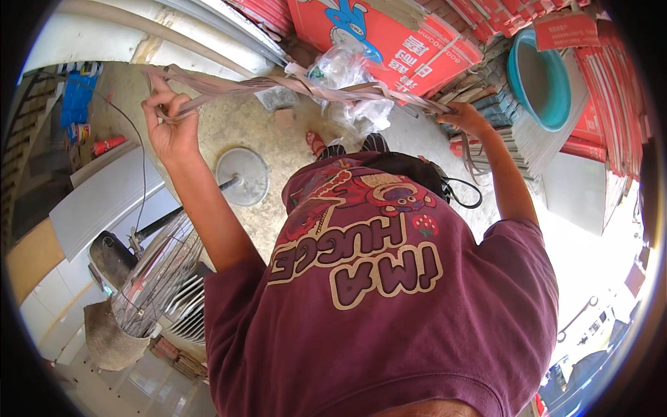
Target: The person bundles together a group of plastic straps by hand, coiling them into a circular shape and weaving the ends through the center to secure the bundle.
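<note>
A long bundle of thin pinkish-grey straps (316,90), which look like plastic packing straps, stretches between my two raised hands. It is twisted together along the middle. My left hand (174,132) has its fingers curled round the looped end, with strands passing over and between them. At the other end my right hand (464,119) is closed on the bundle, and loose strap ends hang below it. Clear crumpled plastic film (351,83) lies on the floor beyond the straps.
A pedestal fan (160,278) with a round base (243,175) stands at my left. A large red carton (396,48) is ahead. At the right, a turquoise basin (538,80) rests by stacked flat boxes (618,118). A thin cable (139,139) runs along the left.
</note>
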The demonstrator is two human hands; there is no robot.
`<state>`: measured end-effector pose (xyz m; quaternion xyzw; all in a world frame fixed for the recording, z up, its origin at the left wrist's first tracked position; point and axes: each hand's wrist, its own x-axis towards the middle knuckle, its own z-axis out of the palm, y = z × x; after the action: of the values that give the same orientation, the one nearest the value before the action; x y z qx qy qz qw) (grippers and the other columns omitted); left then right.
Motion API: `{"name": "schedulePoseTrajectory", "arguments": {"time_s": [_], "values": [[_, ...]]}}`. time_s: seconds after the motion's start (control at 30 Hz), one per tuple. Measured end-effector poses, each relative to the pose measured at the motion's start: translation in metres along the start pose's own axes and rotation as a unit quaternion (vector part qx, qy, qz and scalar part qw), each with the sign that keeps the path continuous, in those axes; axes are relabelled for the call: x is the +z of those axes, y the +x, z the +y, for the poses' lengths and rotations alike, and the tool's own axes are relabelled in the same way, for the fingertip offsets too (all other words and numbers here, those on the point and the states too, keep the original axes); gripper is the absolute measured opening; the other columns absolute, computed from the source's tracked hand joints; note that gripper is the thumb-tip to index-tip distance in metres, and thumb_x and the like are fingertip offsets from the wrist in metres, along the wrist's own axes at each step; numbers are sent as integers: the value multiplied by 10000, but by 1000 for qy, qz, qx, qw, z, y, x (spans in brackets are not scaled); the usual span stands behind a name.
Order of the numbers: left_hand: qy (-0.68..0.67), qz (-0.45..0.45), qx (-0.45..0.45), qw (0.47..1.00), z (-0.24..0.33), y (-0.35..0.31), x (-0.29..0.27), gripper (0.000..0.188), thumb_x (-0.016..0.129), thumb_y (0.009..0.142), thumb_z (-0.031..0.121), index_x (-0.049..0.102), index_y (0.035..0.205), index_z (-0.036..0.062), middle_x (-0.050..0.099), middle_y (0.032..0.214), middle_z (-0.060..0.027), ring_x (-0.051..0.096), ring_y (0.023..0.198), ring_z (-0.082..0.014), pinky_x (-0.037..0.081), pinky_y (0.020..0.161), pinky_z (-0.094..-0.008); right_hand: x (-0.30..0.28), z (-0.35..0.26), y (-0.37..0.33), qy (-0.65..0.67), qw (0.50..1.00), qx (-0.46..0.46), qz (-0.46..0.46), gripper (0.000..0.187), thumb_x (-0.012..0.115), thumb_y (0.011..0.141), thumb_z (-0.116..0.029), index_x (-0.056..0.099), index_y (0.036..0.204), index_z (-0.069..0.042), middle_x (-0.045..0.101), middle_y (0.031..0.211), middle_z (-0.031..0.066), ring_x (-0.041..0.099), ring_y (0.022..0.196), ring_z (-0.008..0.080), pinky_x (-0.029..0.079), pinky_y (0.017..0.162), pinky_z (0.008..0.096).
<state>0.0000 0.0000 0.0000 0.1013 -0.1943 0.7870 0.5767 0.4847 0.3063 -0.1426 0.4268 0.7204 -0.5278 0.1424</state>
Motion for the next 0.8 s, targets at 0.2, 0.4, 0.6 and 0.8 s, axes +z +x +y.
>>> {"name": "schedulePoseTrajectory", "arguments": {"time_s": [0.2,0.4,0.6,0.8], "values": [[153,107,301,935,-64,36,39,562,428,894,208,233,1392,34,110,1484,-160,144,1352,-371,141,1090,-535,17,-34,-9,51,998,30,-29,312,737,721,-280,625,850,-19,516,593,13,504,520,95,398,458,245],[524,95,322,783,-32,33,23,590,384,832,-7,219,1396,46,151,1465,-168,165,1342,-370,170,1102,-522,19,-53,-22,75,995,26,-63,279,745,712,-234,601,788,-7,511,581,18,497,496,98,386,438,238],[681,154,352,623,-39,36,14,602,531,852,76,254,1386,95,203,1457,-135,293,1296,-347,304,1068,-429,17,-44,-21,48,998,-15,-42,244,732,722,-209,600,780,-12,484,564,5,468,481,87,365,442,248],[609,245,429,620,-41,36,7,575,514,908,280,256,1378,72,329,1392,-164,362,1264,-296,402,988,-367,22,-39,-19,31,999,-29,-24,254,737,722,-222,600,784,-17,460,554,-10,443,474,83,345,439,260]]}}
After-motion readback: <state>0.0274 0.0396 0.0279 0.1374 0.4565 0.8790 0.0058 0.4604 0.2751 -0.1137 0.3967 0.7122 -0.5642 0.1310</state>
